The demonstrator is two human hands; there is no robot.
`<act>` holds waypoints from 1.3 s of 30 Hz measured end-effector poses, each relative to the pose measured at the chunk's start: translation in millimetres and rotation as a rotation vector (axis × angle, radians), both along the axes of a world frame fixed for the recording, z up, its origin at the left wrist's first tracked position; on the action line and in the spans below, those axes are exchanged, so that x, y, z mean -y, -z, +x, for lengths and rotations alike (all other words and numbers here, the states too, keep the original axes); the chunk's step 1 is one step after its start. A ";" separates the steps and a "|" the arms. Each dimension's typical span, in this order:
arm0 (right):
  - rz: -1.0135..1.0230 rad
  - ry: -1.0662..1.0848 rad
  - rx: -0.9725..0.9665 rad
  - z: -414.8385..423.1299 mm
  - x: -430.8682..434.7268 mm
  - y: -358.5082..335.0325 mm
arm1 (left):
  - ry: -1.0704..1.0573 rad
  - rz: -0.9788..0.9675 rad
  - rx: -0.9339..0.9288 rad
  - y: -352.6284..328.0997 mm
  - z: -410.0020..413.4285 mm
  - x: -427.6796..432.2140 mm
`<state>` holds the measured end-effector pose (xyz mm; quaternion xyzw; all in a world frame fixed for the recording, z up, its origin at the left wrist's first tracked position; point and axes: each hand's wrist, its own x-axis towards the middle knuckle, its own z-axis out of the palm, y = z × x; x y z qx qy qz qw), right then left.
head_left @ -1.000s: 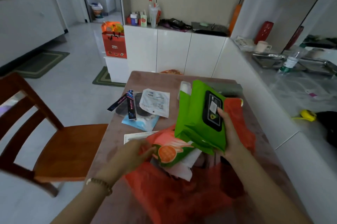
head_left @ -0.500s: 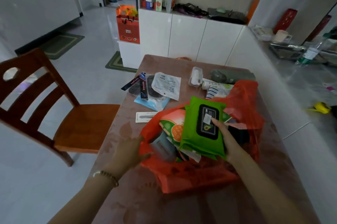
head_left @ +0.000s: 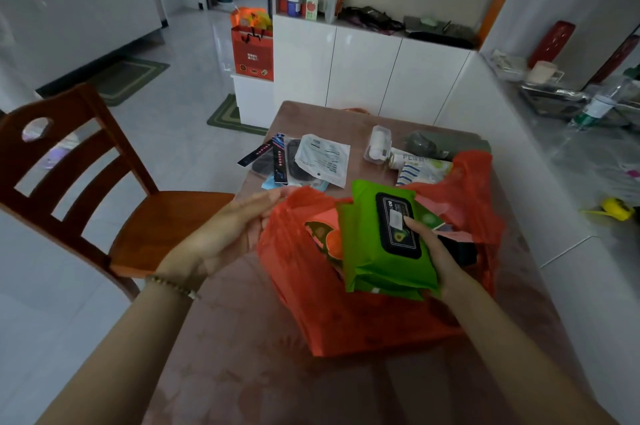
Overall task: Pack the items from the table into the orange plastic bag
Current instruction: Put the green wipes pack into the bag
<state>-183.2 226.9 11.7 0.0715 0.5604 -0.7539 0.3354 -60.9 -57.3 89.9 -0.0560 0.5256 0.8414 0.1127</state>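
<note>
Right grip (head_left: 440, 258): curled round the green wipes pack (head_left: 363, 251), thumb laid on its black lid (head_left: 398, 234), fingers hidden under the pack's right side.
Green wipes pack: was held tilted, lid facing up, in the mouth of the orange plastic bag (head_left: 346, 320), its lower end above the bag's near wall; whether it rested on the contents could not be told.
Left grip (head_left: 228, 234): was not clasping anything; fingers stretched nearly straight, tips touching the bag's left rim. A beaded bracelet (head_left: 173, 286) sat on the wrist.
Orange plastic bag: lay open on the bench (head_left: 277, 372), at its middle and toward the right edge, mouth upward.
Inside the bag: an orange-printed packet (head_left: 327, 239) showed just left of the wipes pack, and dark things showed to the right of the thumb, too shadowed to name.
Far left of the bench: a white pouch (head_left: 323, 159) lay beside two black strips (head_left: 280, 161), which rested over a dark oval item (head_left: 294, 161) and a blue packet (head_left: 268, 184).
Far right of the bench: a small clear case (head_left: 379, 144), a white tube (head_left: 405, 158), a striped packet (head_left: 414, 172) and a grey-green bundle (head_left: 436, 145) lay close together, just beyond the bag's far rim.
Beside the bench: a wooden chair (head_left: 104, 199) stood at the left edge.
</note>
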 end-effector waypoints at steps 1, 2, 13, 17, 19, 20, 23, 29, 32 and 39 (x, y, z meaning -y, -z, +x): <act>0.012 -0.007 0.018 -0.8 1.5 -3.1 | 0.042 0.034 -0.012 -4.9 -1.7 -1.4; 0.030 -0.034 0.031 -1.4 4.0 -8.1 | 0.051 0.048 -0.018 -7.1 -4.2 -2.2; 0.047 -0.027 -0.084 -16.4 15.1 -36.1 | -0.139 0.391 -0.109 7.8 -12.8 -6.7; 0.021 -0.034 -0.122 -24.2 0.2 -37.7 | -0.098 0.392 -0.049 3.1 -15.8 -12.9; 0.051 -0.091 -0.141 -23.2 4.1 -31.0 | -0.107 0.318 0.045 -1.2 -17.9 -12.3; 0.084 -0.126 -0.142 -21.1 7.4 -25.1 | -0.085 0.288 0.079 -4.6 -18.2 -12.0; 0.103 -0.208 -0.063 -9.6 21.4 -6.9 | -0.050 0.203 0.105 -3.9 -21.0 -4.1; 0.140 -0.292 -0.074 -15.9 26.5 -8.6 | -0.114 0.114 0.157 13.3 -26.4 -2.0; 0.123 -0.239 -0.204 -44.0 18.1 -23.0 | -0.120 -0.156 0.183 21.6 -27.6 -5.7; 0.514 -0.580 -0.365 -84.6 -0.4 -27.4 | -0.184 -0.269 0.212 26.8 -38.0 -9.4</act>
